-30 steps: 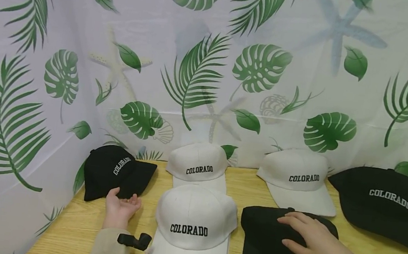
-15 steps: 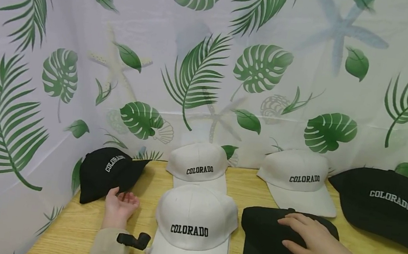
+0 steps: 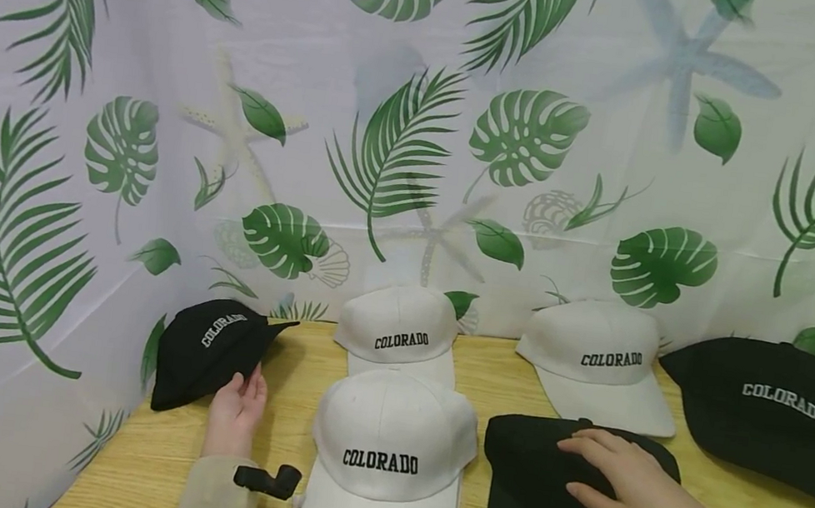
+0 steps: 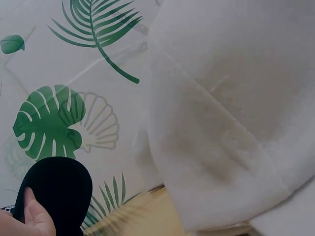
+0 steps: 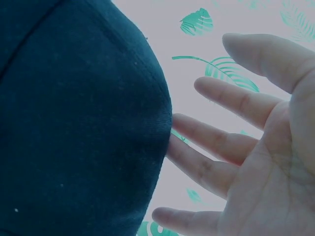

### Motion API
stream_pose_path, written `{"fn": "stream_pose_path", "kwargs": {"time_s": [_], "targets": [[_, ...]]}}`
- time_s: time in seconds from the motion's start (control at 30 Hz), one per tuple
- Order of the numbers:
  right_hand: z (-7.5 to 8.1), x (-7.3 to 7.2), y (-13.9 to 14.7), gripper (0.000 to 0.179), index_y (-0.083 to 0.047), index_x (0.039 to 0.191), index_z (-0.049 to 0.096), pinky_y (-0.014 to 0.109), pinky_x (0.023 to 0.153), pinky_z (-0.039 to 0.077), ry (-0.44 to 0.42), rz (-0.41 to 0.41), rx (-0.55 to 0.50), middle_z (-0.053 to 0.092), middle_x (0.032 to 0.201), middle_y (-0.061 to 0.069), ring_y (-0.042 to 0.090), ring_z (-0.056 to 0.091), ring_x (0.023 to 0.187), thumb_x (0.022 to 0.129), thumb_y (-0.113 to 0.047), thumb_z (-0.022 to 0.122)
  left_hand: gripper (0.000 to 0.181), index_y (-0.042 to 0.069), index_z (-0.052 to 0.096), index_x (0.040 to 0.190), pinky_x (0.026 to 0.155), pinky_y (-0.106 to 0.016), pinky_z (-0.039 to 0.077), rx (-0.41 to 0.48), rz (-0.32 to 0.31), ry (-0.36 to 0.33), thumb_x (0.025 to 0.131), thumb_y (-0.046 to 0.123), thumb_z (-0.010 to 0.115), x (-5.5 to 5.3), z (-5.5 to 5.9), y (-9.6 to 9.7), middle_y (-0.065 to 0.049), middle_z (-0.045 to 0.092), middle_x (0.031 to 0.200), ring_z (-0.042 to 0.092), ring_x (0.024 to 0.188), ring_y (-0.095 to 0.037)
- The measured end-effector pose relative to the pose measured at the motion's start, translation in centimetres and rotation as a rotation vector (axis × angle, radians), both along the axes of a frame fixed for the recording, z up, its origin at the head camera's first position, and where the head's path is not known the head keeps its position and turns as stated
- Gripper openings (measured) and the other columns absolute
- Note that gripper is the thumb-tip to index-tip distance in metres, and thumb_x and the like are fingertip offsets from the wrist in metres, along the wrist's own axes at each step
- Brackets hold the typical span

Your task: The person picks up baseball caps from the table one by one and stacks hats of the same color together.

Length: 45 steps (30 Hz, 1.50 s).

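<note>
While left hand [image 3: 236, 412] pinches leftmost cap [image 3: 201, 356] near back-left corner of surface [image 3: 298, 380], right hand [image 3: 643, 500] fingers apart, I judge cap light, soft-crowned, best held by brim [image 4: 68, 191].

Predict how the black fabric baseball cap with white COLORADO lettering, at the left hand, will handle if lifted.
The black cap is probably light, being cloth. Its brim seems fairly stiff, holding a smooth outline where the left hand touches it. The cap may tip, since the brim sits angled upward.

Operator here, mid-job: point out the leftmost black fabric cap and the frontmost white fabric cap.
Leftmost black fabric cap [image 3: 198, 354]: head view, on its crown.
Frontmost white fabric cap [image 3: 387, 444]: head view, crown front.
</note>
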State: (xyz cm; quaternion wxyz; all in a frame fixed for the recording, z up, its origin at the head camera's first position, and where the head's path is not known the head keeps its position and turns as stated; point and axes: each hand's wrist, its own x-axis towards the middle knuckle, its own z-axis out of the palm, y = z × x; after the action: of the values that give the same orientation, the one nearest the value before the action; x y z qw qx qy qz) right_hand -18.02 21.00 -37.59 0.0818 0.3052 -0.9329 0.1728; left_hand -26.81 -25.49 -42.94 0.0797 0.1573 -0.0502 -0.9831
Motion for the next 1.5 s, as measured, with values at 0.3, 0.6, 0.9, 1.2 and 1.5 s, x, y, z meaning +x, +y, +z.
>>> {"fn": "stream_pose_path", "kwargs": {"time_s": [0.3, 0.6, 0.9, 1.2, 1.5], "targets": [[-0.2, 0.0, 0.4, 0.034, -0.011, 0.107, 0.058, 0.040, 0.072, 0.044, 0.038, 0.012, 0.005, 0.054, 0.107, 0.000, 0.020, 0.054, 0.093, 0.080, -0.029, 0.065, 0.055, 0.023, -0.002, 0.138, 0.072, -0.023, 0.040, -0.264, -0.048, 0.108, 0.095, 0.011, 0.030, 1.4, 4.0, 2.5, -0.004, 0.034, 0.116, 0.051, 0.092, -0.014], [0.0, 0.1, 0.3, 0.034, -0.010, 0.108, 0.058, 0.038, 0.072, 0.045, 0.035, 0.020, -0.011, 0.053, 0.109, 0.001, 0.019, 0.054, 0.092, 0.080, -0.029, 0.065, 0.013, 0.006, 0.045, 0.104, 0.068, -0.025, 0.045, -0.581, -0.127, 0.258, 0.094, 0.003, 0.037, 3.3, 6.7, 4.9, -0.005, 0.059, 0.089, 0.058, 0.077, -0.014], [0.4, 0.3, 0.2, 0.037, -0.009, 0.111, 0.055, 0.035, 0.071, 0.046, 0.058, -0.007, -0.060, 0.054, 0.108, 0.003, 0.020, 0.055, 0.092, 0.079, -0.023, 0.067, 0.016, 0.008, 0.046, 0.106, 0.071, -0.023, 0.045, -0.941, -0.216, 0.409, 0.095, 0.002, 0.036, 4.8, 8.1, 7.5, 0.000, 0.058, 0.084, 0.056, 0.073, -0.009], [0.9, 0.4, -0.1, 0.043, -0.001, 0.114, 0.051, 0.018, 0.077, 0.041, 0.246, -0.062, -0.227, 0.055, 0.105, 0.003, 0.017, 0.053, 0.093, 0.077, -0.012, 0.069, 0.028, 0.003, 0.038, 0.120, 0.072, -0.024, 0.046, -1.170, -0.319, 0.552, 0.093, 0.001, 0.041, 6.2, 9.0, 9.5, 0.004, 0.064, 0.087, 0.058, 0.076, -0.009], [1.3, 0.3, -0.2, 0.051, 0.000, 0.116, 0.050, 0.007, 0.082, 0.026, 0.353, -0.075, -0.351, 0.054, 0.102, 0.006, 0.010, 0.047, 0.095, 0.070, -0.004, 0.072, 0.034, -0.004, 0.035, 0.125, 0.072, -0.029, 0.046, -1.379, -0.383, 0.552, 0.091, -0.003, 0.040, 6.4, 9.0, 10.3, 0.005, 0.064, 0.085, 0.059, 0.076, -0.012]]}}
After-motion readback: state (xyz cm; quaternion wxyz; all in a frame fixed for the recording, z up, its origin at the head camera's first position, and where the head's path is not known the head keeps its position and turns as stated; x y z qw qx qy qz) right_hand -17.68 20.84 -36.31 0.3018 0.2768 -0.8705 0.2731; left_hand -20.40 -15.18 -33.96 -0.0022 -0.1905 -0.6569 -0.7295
